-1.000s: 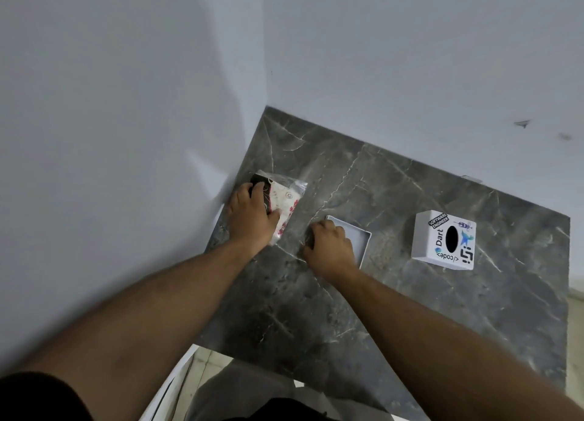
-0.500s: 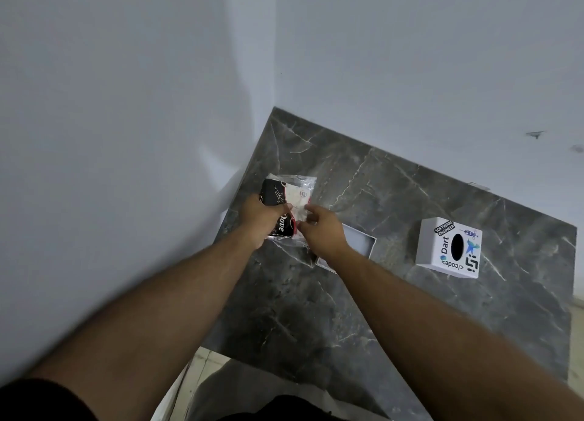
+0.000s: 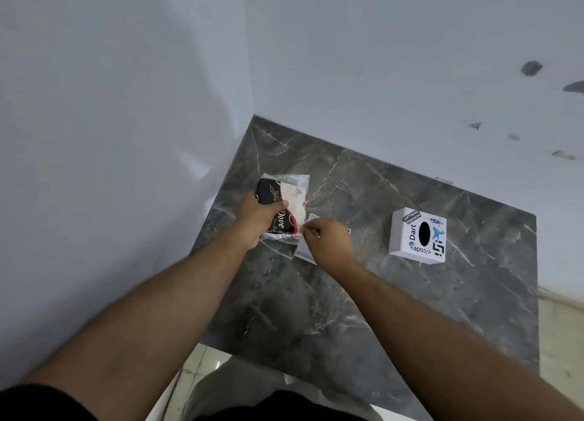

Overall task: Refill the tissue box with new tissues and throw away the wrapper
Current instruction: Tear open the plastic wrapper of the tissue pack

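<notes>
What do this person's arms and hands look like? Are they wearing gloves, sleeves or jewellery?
Both hands are bare: no gloves, rings or watch show on the left hand or the right hand. The forearms are uncovered too. Only a dark sleeve edge shows at the left upper arm, at the bottom corner of the view.

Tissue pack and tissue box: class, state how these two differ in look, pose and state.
The tissue pack is a soft plastic-wrapped packet, black and cream with red; the tissue box is a rigid white cube with stickers and a dark oval opening. The tissue pack is gripped by the left hand, with the right hand pinching its corner; the tissue box stands untouched, apart. Both are over the grey marble table.
</notes>
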